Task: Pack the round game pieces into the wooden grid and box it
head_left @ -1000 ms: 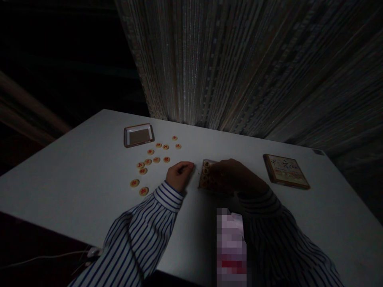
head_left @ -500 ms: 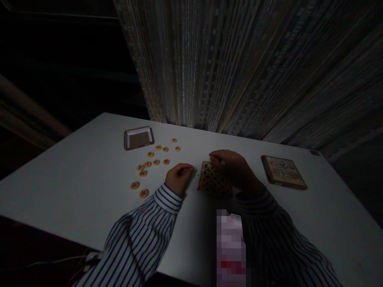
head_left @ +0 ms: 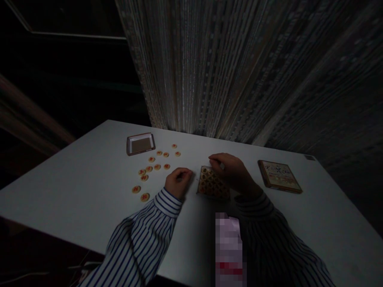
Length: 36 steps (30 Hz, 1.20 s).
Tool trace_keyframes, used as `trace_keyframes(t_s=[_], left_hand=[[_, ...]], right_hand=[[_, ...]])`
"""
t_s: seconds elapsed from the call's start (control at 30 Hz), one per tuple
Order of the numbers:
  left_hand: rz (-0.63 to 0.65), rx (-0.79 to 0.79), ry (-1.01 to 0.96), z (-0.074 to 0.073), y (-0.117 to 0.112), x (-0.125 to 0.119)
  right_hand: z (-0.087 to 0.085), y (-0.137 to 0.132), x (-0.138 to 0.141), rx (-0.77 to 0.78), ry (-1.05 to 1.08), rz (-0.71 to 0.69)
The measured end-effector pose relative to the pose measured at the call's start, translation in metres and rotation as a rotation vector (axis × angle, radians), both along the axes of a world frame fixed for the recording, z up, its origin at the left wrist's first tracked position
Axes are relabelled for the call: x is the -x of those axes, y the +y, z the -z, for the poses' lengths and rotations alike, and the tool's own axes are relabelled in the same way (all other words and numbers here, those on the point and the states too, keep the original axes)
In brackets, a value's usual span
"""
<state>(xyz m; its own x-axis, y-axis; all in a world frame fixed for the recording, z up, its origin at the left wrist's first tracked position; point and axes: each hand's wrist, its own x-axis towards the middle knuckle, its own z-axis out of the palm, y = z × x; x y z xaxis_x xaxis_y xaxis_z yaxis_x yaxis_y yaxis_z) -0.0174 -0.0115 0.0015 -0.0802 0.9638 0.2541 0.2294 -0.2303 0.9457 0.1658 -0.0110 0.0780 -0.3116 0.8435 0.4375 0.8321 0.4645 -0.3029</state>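
Note:
My left hand (head_left: 178, 182) rests left of a small box (head_left: 213, 197) of round Chinese chess pieces, apart from it. Its thumb and fingertips are pinched together; anything between them is hidden. Over the box's right side bends my right hand (head_left: 231, 169), closed, its fingertips above the upper edge. I cannot make out whether it holds a piece. Rows of round pieces (head_left: 208, 184) fill the visible part of the box; the rest is covered by my right hand. Left of my left hand, several loose chess pieces (head_left: 144, 177) with red characters lie scattered, face up.
An open, shallow box lid or tray (head_left: 129, 148) stands at the back left of the white table (head_left: 74, 179). A flat printed box (head_left: 279, 176) lies to the right. A pixelated pinkish item (head_left: 229, 243) shows at the near edge. A string curtain (head_left: 194, 67) hangs behind the table.
The view has shifted slightly, so the table sits a little lower. Both hands keep nearly the same places and closed shapes. No piece has visibly moved.

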Motion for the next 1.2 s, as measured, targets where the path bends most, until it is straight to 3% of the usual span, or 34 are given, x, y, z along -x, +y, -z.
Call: trace_keyframes(t_s=[0.17, 0.47, 0.77, 1.2], left_hand=[[0.012, 0.009, -0.018, -0.005, -0.002, 0.002], [0.044, -0.038, 0.043, -0.032, -0.019, 0.018], [0.026, -0.081, 0.198, -0.032, -0.026, 0.039], [-0.101, -0.007, 0.302, -0.044, -0.016, 0.105]], right_hand=[[0.000, 0.000, -0.001, -0.031, 0.012, -0.012], [0.000, -0.002, 0.002, -0.015, 0.003, 0.002], [0.005, 0.000, 0.004, -0.004, -0.018, -0.034], [0.000, 0.002, 0.027, -0.011, -0.161, -0.087]])
